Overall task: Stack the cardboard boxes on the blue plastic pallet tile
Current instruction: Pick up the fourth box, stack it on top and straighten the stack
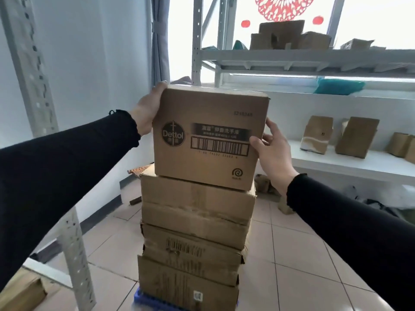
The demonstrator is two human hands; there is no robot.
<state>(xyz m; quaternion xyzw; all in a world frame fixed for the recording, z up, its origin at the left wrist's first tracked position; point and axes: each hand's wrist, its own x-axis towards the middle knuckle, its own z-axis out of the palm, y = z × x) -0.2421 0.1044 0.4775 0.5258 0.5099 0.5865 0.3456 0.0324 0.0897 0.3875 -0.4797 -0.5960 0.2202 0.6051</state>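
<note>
A Dettol cardboard box (208, 138) sits on top of a stack of several cardboard boxes (193, 239) in the middle of the view. My left hand (147, 111) grips its upper left corner. On its right side rests my right hand (272, 151), thumb on the front face beside the barcode. The top box is turned slightly against the box below it. A corner of the blue plastic pallet tile (143, 300) shows under the lowest box; the rest of it is hidden.
A white slotted shelf post (40, 122) stands close on the left with cardboard (20, 292) at its foot. White shelves (314, 57) at the back and right hold more cardboard boxes (357, 136). Tiled floor (303, 254) surrounds the stack.
</note>
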